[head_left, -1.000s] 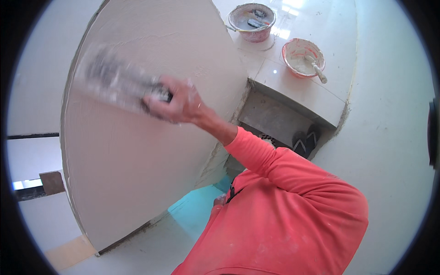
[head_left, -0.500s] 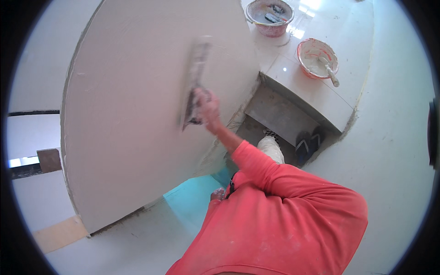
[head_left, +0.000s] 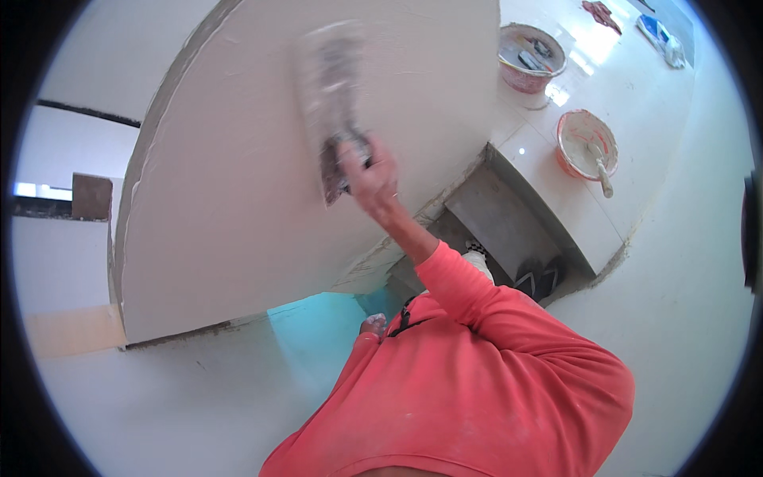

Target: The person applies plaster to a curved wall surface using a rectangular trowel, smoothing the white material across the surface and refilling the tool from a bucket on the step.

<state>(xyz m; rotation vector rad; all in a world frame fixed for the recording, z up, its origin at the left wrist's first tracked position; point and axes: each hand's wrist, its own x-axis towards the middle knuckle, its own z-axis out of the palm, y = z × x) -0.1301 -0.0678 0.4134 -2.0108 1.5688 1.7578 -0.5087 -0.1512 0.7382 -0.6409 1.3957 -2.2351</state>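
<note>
My right hand (head_left: 373, 176) is closed round the handle of a plastering trowel (head_left: 332, 83), a long, flat blade smeared with white and blurred by motion. The blade lies against or very near a broad wall panel (head_left: 214, 199) coated in pale plaster; I cannot tell how firmly it touches. Low by my left side, my left hand (head_left: 373, 324) is small in view, with white-dusted fingers curled in. What that hand holds, if anything, is hidden.
On the glossy tiled floor stand a red bowl (head_left: 566, 163) of white plaster with a scraper in it and a tub (head_left: 524, 81) holding tools. Grey steps (head_left: 509, 208) drop below, with dark sandals (head_left: 539, 280) on them. A cloth (head_left: 602, 14) and a bag (head_left: 661, 41) lie farther off.
My right hand and the trowel have moved slightly up the panel, the blade now showing flatter and wider. The view has shifted, bringing the cloth and bag into sight.
</note>
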